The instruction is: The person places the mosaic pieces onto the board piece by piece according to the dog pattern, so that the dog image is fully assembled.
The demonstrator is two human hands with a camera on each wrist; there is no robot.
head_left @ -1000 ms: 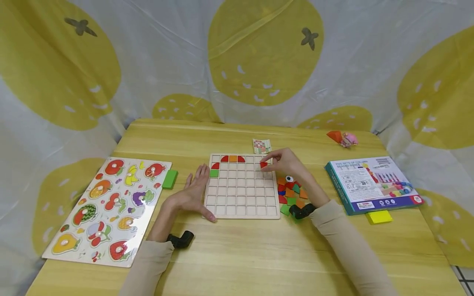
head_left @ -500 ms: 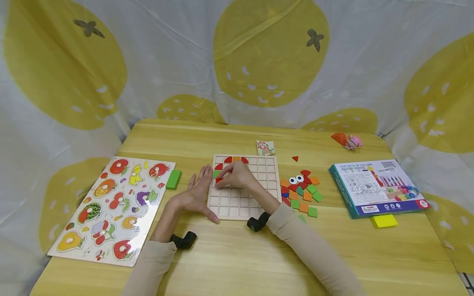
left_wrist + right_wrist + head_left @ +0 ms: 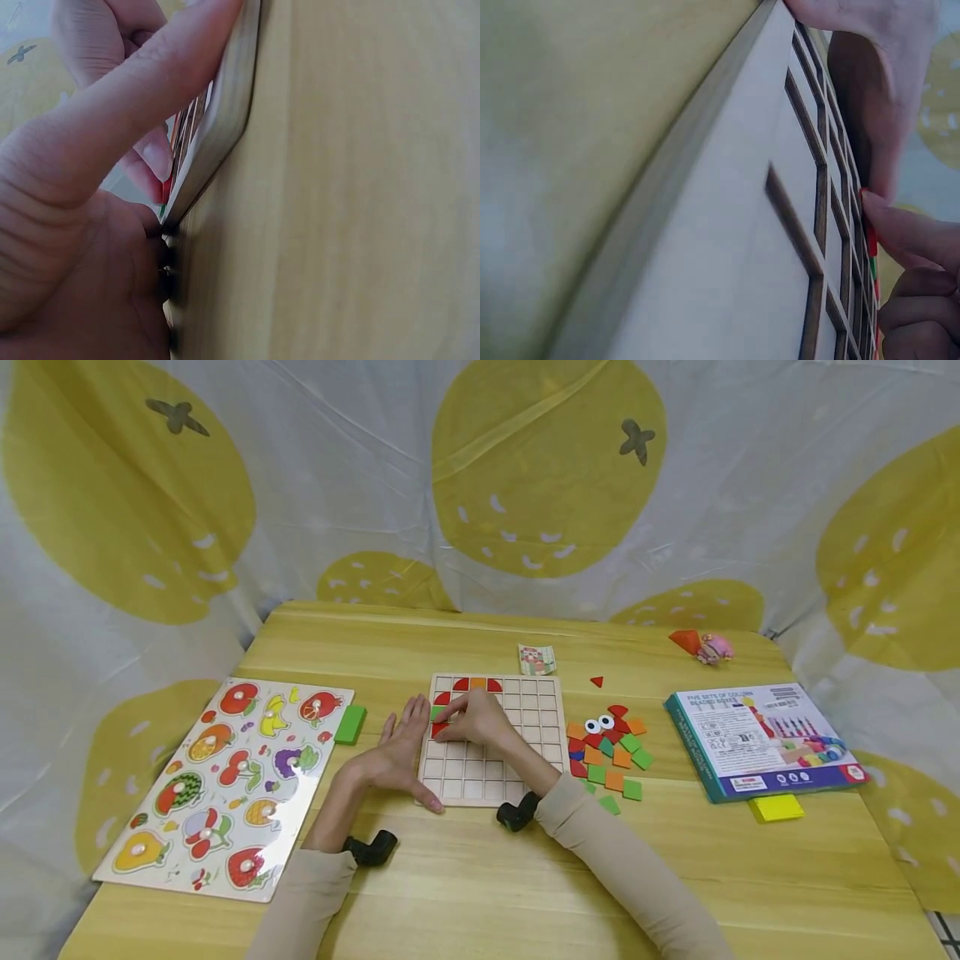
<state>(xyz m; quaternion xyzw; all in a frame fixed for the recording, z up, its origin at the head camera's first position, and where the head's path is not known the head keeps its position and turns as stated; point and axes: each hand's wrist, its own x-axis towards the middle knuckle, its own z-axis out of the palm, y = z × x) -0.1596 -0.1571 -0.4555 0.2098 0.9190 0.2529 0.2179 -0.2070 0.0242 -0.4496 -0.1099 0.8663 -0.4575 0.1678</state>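
- Red piece (image 3: 439,728) first: it's pinched between thumb and fingertips, down at about 9 o'clock on the wooden grid board (image 3: 532,727). (Clock's centred on the board, person at 6.)
- The right hand (image 3: 476,720) doing that is nearly closed at the tips. Can't tell if the piece is fully seated or only touching its cell.
- The left hand (image 3: 393,756) is spread and loose, up against the board's edge from 10 down to 8, thumb at the near corner around 7:30. Nothing gripped; looks to me like it's steadying the board.
- Done, from what shows: two rounded red pieces (image 3: 495,684) with an orange square (image 3: 478,682) between them in the far row, 11 to 12 o'clock, plus another rounded red one (image 3: 442,697) near 10 and a green square (image 3: 436,713) right below it.
- I'd call that early days. Most of the visible grid is bare, though the right hand hides some cells.
- Left to go, I'd guess plenty: the loose pile (image 3: 622,758) at 3 to 4 has red, orange and green bits plus eye pieces (image 3: 592,725). A lone red triangle (image 3: 597,682) lies apart at 2.
- Printed card (image 3: 537,659) at 1 o'clock, near the far edge, is probably the pattern; too small to make out.
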